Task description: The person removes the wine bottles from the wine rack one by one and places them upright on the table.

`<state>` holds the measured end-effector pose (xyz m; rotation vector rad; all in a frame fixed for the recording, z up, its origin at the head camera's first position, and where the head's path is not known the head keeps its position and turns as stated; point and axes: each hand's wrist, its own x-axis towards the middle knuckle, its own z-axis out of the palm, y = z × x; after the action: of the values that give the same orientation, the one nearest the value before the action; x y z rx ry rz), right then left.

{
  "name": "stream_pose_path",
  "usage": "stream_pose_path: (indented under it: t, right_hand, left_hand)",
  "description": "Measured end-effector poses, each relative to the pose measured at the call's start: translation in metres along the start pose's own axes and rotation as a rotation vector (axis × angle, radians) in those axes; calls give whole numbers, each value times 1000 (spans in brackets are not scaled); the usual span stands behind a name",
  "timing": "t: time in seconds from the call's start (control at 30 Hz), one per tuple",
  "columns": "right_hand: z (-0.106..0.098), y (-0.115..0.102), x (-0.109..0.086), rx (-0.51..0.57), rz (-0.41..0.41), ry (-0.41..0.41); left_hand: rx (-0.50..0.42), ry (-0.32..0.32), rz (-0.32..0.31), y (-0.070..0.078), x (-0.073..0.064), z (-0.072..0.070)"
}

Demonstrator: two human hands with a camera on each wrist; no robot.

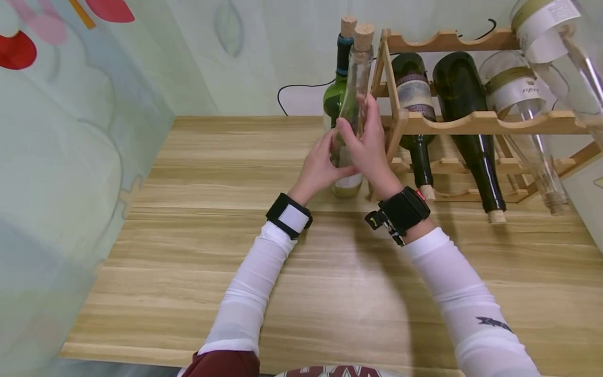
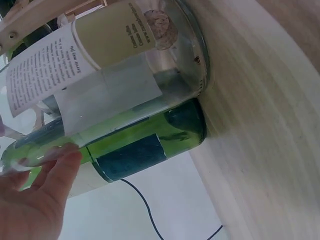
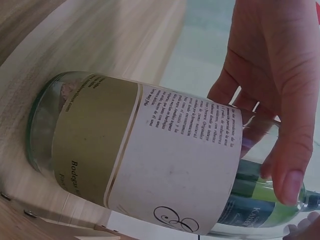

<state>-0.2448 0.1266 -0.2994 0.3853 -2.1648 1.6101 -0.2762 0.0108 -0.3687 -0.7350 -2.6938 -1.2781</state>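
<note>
A clear glass bottle (image 1: 356, 86) with a cork in its neck stands upright on the table, left of the wooden rack. Its white and gold label (image 3: 175, 145) faces the person. My left hand (image 1: 316, 166) grips its left side, the thumb reaching across the front. Higher up, my right hand (image 1: 369, 144) holds it at the shoulder from the right, thumb in front. A brownish, cork-like piece (image 2: 160, 30) shows through the glass near the base. Close behind stands a green bottle (image 1: 333, 99), also corked, partly hidden by the clear one.
Just to the right stands the wooden bottle rack (image 1: 398, 123). Lying in it, necks toward the person, are a labelled dark bottle (image 1: 414, 94), a dark green bottle (image 1: 459, 86) and a clear bottle (image 1: 518, 94). Another clear bottle (image 1: 542, 42) lies higher up. A black cable (image 1: 301, 85) runs along the wall.
</note>
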Motion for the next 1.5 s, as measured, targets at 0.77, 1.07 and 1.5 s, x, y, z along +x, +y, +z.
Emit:
stream_pose_path:
  t: [0.77,1.07,1.5]
  right_hand:
    - [6,11,19,-15,16,-2]
    - [14,24,29,-31,64,39]
    - [22,44,38,-87,104,70]
  left_hand:
    - [-32,-15,-95,-6,19,-4]
    - [-29,-21,-93,-12,31,-7]
    - [-34,-57,-136,-18,42,-11]
